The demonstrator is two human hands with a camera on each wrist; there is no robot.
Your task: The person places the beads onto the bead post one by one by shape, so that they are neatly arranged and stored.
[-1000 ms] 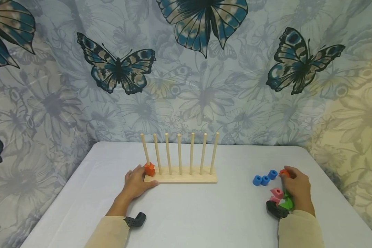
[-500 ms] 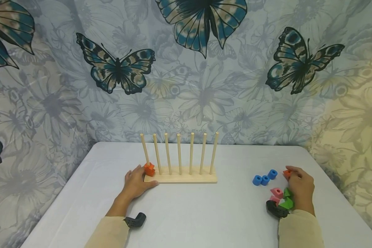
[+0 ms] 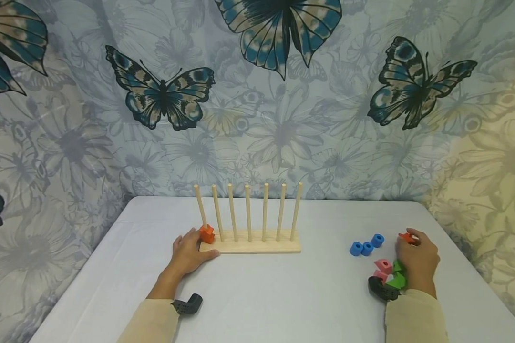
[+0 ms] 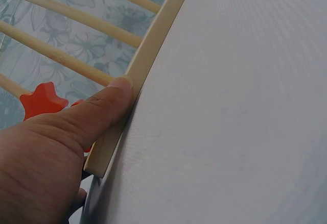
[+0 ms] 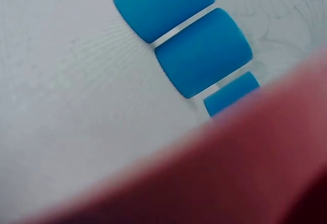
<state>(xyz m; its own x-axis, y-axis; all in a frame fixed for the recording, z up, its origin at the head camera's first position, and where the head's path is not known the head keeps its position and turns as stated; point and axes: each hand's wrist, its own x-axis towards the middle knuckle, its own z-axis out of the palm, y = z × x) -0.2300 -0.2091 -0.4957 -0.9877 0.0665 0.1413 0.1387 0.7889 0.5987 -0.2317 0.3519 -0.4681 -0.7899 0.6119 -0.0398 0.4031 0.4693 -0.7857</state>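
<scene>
Where the left hand (image 3: 190,255) meets the wooden peg stand (image 3: 257,246), its grip is closed round the left end of the base, thumb pressed along the front edge, probably to keep it from sliding. Just beside those fingers, orange star pieces (image 3: 207,235) sit at the foot of the leftmost peg (image 3: 200,205), which presumably runs through them and holds them in line; the six bare pegs (image 3: 248,209) follow. Well apart, on the right of the white worktop (image 3: 283,295), three blue cylinders (image 3: 367,249) form a loose row, holes showing, likely kept by colour within easy reach. Nearer the person come pink pieces (image 3: 384,266), then green pieces (image 3: 397,281), both partly covered by the right hand (image 3: 418,259) or its black wrist device (image 3: 382,289). That hand's grip pinches a single orange star (image 3: 406,237), apparently by its edge, a hold that suits so small a part; whether it touches the cloth I cannot tell
</scene>
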